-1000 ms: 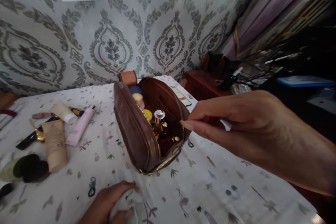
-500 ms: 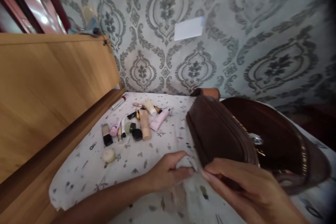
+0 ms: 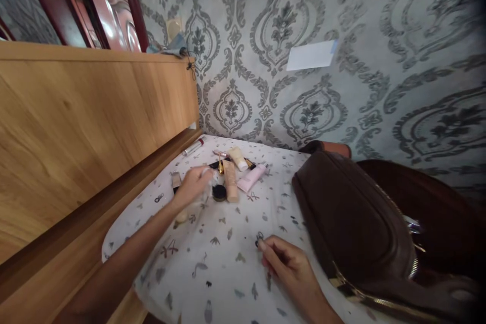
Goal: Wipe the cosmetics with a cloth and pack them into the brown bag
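Observation:
My left hand [image 3: 194,183] is closed on a clear, crumpled plastic bag [image 3: 207,190], which is blurred and hard to trace over the cloth. The hand is among small cosmetics: a beige tube [image 3: 230,182], a round black-lidded jar [image 3: 219,193], a pink tube [image 3: 252,178] and a cream tube [image 3: 237,158] lie just right of it. Partly hidden behind the wrist are a small bottle [image 3: 176,180] and a pale round item [image 3: 181,216]. Nearer the front, my right hand [image 3: 286,263] hovers over the cloth with fingers curled together; what they hold, if anything, is hidden.
An open brown bag [image 3: 353,212] with a gold zip fills the right side. The patterned white cloth [image 3: 228,263] lies beneath everything. A wooden panel [image 3: 94,111] borders the left, and a silver tube [image 3: 193,146] lies near it. The patterned wall [image 3: 266,86] is behind.
My left hand has moved up and left to the cosmetics with the plastic. My right hand has come away from it, down and left of the bag. The view has shifted left.

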Demonstrator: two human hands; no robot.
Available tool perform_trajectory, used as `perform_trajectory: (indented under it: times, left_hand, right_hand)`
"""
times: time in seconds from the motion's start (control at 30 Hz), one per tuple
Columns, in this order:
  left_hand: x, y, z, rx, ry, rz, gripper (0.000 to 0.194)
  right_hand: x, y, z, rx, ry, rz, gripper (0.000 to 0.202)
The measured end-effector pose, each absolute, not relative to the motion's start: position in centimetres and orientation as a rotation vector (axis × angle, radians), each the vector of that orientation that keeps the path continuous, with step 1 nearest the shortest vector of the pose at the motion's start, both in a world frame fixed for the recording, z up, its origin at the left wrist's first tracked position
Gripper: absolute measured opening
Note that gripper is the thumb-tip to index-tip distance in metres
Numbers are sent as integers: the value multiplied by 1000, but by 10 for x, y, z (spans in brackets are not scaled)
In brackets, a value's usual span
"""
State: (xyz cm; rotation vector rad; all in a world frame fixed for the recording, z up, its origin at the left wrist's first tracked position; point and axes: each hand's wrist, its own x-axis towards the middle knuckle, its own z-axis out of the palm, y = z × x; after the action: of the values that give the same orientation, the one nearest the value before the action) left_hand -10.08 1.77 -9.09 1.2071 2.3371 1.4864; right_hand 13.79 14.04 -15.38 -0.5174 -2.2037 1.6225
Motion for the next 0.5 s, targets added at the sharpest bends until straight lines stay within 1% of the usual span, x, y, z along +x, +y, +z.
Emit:
perform_trajectory:
  times: [0.07, 0.1, 0.17, 0.27, 0.37, 0.5]
  left_hand:
    - [-131, 6, -87, 1190, 2515, 1458, 20]
    - [-144, 1, -87, 1167, 2595, 1432, 19]
    - [-168, -4, -89, 1158, 2700, 1358, 23]
    - [-192, 4, -96, 1178, 2746, 1207, 21]
    - [-206, 32, -102, 1212, 2727, 1041, 19]
    - [-213, 77, -104, 1232, 2744, 855, 27]
  right_hand:
    - [138, 140, -158, -525, -2202, 1666, 60]
    - [139, 141, -160, -519, -2206, 1675, 59]
    - [139, 141, -162, -504, -2222, 1679, 57]
    - [140, 141, -164, -478, -2240, 1672, 54]
    - [141, 141, -166, -446, -2243, 1661, 51]
    - [141, 142, -168, -403, -2253, 1638, 47]
